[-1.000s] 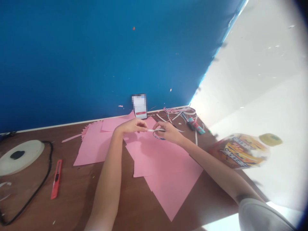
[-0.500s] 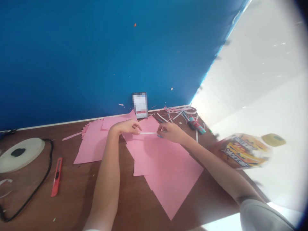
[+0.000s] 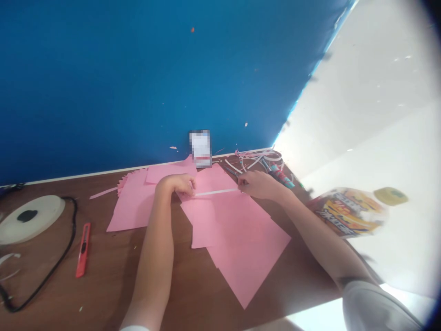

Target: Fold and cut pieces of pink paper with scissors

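White tape strip: stretched taut between both hands, long axis roughly left-right, right end slightly higher; sits just above pink paper sheets on brown counter. Surroundings: phone leaning on blue wall behind; strip scraps and markers far right; red utility knife and black cable left; snack bag right. Left hand: fingers closed, pinching left strip end. Right hand: fingers closed on right end; roll not discernible.

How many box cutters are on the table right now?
1. The red box cutter lies at the table's left side, beside the black cable, well away from both hands. Another could be hidden in the scrap pile by the wall.
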The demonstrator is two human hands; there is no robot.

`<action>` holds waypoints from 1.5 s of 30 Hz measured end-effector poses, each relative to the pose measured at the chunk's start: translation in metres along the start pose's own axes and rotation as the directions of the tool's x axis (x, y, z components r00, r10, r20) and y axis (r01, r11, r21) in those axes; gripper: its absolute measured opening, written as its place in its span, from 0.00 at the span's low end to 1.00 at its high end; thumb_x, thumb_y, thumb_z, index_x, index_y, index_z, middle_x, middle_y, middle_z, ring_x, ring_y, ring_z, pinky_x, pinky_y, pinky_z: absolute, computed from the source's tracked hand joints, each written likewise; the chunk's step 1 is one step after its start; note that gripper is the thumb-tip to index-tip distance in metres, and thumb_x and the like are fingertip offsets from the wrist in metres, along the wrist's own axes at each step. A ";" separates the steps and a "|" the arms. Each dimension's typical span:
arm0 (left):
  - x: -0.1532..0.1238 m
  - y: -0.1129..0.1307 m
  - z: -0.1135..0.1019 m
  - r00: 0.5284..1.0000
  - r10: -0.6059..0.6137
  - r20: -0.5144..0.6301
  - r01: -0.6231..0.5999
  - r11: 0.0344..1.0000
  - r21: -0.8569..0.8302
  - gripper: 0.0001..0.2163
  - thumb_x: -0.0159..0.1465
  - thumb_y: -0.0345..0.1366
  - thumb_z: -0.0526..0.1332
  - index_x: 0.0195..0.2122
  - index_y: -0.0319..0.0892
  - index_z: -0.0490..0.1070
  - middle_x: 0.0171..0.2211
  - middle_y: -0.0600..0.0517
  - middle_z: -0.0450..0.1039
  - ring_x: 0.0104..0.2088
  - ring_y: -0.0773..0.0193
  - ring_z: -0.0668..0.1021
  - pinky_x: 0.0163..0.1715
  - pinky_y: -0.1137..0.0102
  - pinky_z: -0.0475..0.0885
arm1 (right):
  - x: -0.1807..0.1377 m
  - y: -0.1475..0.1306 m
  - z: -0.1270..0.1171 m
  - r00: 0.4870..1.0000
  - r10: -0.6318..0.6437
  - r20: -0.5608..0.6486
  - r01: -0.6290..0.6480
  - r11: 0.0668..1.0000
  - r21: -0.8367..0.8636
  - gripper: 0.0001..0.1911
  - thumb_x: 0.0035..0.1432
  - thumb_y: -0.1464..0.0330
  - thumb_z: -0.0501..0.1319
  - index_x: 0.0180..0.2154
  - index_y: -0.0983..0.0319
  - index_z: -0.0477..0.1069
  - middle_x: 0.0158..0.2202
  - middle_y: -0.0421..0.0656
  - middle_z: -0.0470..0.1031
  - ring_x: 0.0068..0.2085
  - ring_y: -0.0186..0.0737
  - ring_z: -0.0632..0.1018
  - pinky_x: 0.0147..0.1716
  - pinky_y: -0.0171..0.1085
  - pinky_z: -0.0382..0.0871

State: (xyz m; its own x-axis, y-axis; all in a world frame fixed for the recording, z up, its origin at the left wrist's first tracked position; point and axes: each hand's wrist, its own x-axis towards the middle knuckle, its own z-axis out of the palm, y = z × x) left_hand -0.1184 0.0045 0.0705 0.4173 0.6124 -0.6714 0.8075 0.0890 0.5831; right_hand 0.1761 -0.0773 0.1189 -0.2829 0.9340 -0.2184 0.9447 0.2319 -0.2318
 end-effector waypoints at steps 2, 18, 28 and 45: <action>0.003 -0.002 0.000 0.998 -0.045 0.043 0.047 0.997 -0.053 0.22 0.44 0.36 0.70 0.39 0.42 0.66 0.28 0.56 0.72 0.30 0.63 0.78 0.32 0.69 0.76 | -0.002 0.002 -0.004 1.000 0.011 0.029 -0.011 1.000 -0.025 0.11 0.56 0.65 0.54 0.36 0.58 0.74 0.38 0.44 0.77 0.37 0.41 0.75 0.33 0.35 0.59; 0.014 0.001 0.004 0.990 -0.128 0.058 0.127 0.992 0.010 0.21 0.46 0.34 0.70 0.40 0.41 0.66 0.30 0.53 0.74 0.31 0.62 0.80 0.34 0.66 0.78 | -0.002 0.003 -0.009 0.967 0.194 0.168 -0.140 0.948 -0.286 0.16 0.51 0.71 0.58 0.42 0.63 0.75 0.46 0.53 0.76 0.47 0.55 0.77 0.40 0.44 0.67; 0.020 -0.008 0.002 0.983 -0.174 0.063 0.175 0.985 -0.005 0.22 0.42 0.33 0.72 0.38 0.40 0.69 0.29 0.51 0.76 0.33 0.59 0.80 0.35 0.67 0.78 | 0.006 0.008 -0.002 0.956 0.209 0.204 -0.144 0.945 -0.295 0.19 0.51 0.72 0.58 0.46 0.64 0.75 0.48 0.56 0.75 0.47 0.56 0.77 0.40 0.44 0.68; 0.013 -0.001 0.003 0.985 -0.144 0.099 0.138 0.988 0.070 0.16 0.42 0.36 0.72 0.32 0.38 0.75 0.29 0.49 0.76 0.32 0.61 0.79 0.34 0.69 0.77 | 0.009 0.010 0.005 0.962 0.162 0.222 -0.086 0.945 -0.315 0.16 0.52 0.72 0.57 0.43 0.63 0.76 0.47 0.56 0.75 0.47 0.56 0.77 0.39 0.44 0.69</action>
State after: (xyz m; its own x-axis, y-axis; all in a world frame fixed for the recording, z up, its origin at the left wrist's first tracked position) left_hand -0.1127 0.0094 0.0597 0.3357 0.5123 -0.7905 0.8844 0.1174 0.4517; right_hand 0.1820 -0.0676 0.1096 -0.1561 0.8751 -0.4581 0.9695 0.2244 0.0984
